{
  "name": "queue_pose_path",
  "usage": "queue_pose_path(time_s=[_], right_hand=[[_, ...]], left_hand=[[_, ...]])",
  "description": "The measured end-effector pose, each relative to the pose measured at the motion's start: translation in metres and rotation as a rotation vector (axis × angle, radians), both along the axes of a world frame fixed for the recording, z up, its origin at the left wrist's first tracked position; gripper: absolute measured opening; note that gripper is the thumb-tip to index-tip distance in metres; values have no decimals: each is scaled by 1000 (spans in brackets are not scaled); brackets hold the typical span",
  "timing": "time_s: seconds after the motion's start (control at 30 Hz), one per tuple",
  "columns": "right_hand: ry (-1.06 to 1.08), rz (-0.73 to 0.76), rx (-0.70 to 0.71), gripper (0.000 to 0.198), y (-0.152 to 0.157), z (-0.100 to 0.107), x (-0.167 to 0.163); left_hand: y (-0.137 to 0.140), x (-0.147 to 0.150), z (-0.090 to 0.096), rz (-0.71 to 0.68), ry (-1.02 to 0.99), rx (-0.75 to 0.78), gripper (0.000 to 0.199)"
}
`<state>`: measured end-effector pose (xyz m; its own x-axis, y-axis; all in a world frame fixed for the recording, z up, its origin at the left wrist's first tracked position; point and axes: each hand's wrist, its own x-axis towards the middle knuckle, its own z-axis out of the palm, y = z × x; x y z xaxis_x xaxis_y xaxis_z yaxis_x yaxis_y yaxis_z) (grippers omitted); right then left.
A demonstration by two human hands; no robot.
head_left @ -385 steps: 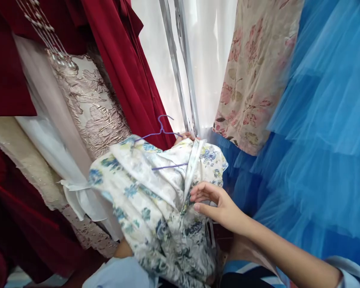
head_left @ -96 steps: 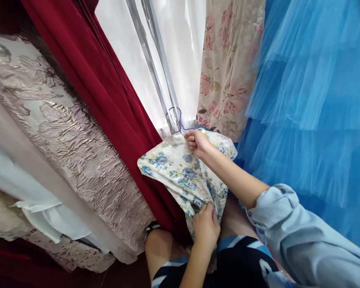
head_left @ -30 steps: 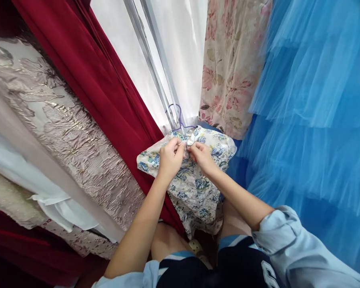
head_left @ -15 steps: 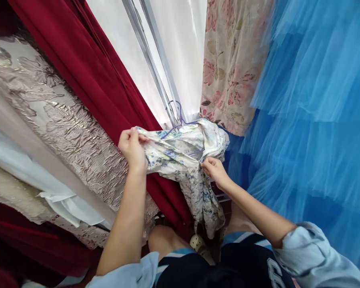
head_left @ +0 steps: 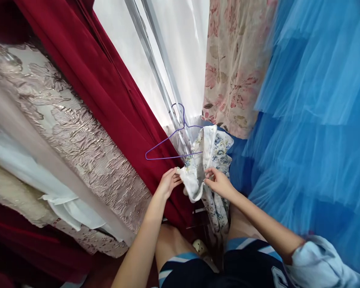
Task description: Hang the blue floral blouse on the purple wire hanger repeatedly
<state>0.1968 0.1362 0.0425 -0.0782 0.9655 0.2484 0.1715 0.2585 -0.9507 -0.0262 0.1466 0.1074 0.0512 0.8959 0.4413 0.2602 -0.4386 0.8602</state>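
Observation:
A white floral garment (head_left: 221,154) with blue and yellow print hangs from the right arm of a purple hanger (head_left: 165,159). The hanger's left arm is bare. My left hand (head_left: 169,182) pinches the loose left edge of the garment, below the hanger's bottom bar. My right hand (head_left: 218,182) is closed on the garment's edge near its front opening, thumb and finger together. Between the two hands the cloth sags in a loop. The lower part of the garment trails down in front of my legs.
Behind the hanger run metal rails (head_left: 159,60) before white cloth. Dark red fabric (head_left: 108,92) and embossed pinkish fabric (head_left: 87,148) hang at left. A pink-flowered cloth (head_left: 235,76) and tiered blue tulle (head_left: 306,108) hang at right.
The garment's left side has come off the hanger, baring its left arm. My left hand has moved down and right with the cloth; my right hand has dropped slightly.

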Motion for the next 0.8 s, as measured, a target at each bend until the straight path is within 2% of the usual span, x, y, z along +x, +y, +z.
queue_pose_path(time_s=[0.03, 0.1, 0.2, 0.23, 0.27, 0.37, 0.5, 0.6, 0.73, 0.8], right_hand=[[-2, 27, 30, 36, -1, 2, 0], [67, 212, 38, 34, -5, 10, -2], [323, 469, -112, 26, -10, 24, -10], [421, 492, -171, 30, -10, 28, -11], [510, 487, -221, 35, -9, 32, -11], [645, 437, -324, 48, 4, 40, 0], [742, 311, -357, 62, 34, 38, 29], [840, 242, -349, 58, 44, 34, 44], [749, 330, -492, 47, 27, 33, 34], [644, 421, -570, 36, 10, 37, 22]], left_hand=[[-5, 11, 1, -57, 2, -33, 35], [-14, 33, 8, -148, -10, -89, 33], [-31, 65, 27, -329, 53, -93, 20], [-37, 72, 33, -387, 89, -73, 17], [-41, 77, 38, -418, 125, -41, 25], [-47, 78, 37, -326, 178, 51, 50], [-40, 56, 10, -149, 139, 3, 46], [-37, 39, -12, -98, 119, -59, 38], [-42, 28, -23, -80, 161, -76, 35], [-46, 28, -20, -85, 221, -1, 48]])
